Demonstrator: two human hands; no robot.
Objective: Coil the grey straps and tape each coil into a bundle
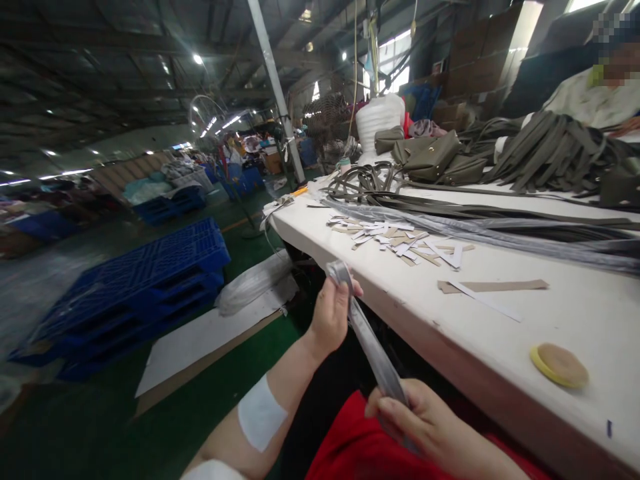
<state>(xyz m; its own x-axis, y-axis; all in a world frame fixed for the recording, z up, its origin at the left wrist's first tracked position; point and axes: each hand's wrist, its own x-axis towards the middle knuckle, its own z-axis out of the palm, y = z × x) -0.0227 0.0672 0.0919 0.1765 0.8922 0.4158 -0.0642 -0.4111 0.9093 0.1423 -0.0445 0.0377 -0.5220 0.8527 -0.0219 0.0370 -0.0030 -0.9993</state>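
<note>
A flat grey strap [373, 343] with a shiny, plastic-like surface runs between my two hands, off the table's near edge. My left hand [331, 308] is closed on its upper end, where the strap bends over the fingers. Lower down, my right hand [417, 417] pinches the strap between thumb and fingers, and a further length hangs below it. On the white table [500, 360] to the right lie many cut paper strips [395, 237]. Behind these stretch long dark straps [450, 210] and a bundle of grey plastic-wrapped ones [525, 237].
A round yellow-edged disc [560, 365] lies near the table's front. Olive bags [433, 157] and a heap of dark straps [560, 153] stand at the back, with another person [585, 100] behind. Blue pallets [145, 280] and a white board [210, 340] are on the floor at left.
</note>
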